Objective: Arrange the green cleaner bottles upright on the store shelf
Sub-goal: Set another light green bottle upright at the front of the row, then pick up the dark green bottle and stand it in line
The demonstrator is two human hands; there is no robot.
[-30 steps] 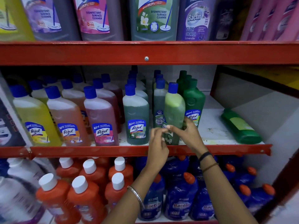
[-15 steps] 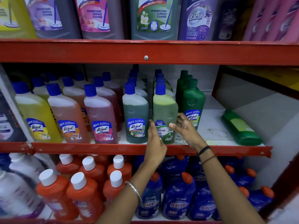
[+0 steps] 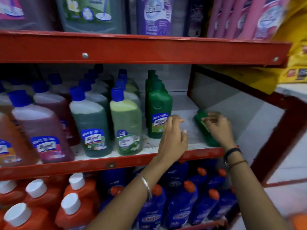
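both hands have left the light green bactin bottle (image 3: 126, 128), now upright in its row, and swung right. the right hand (image 3: 217, 128) lies on the toppled green bottle (image 3: 201, 123), fingers seemingly curling round it, though blur hides the grip. the left hand (image 3: 172, 138) hovers, fingers loosely apart, near the standing green lizol bottle (image 3: 158, 113); a hasty lift could knock it.

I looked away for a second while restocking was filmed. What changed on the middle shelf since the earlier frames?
Both hands let go of the light green bottle, now standing alone. The right hand moved right onto the lying green bottle; the left hand hovers between. That bottle still lies flat.
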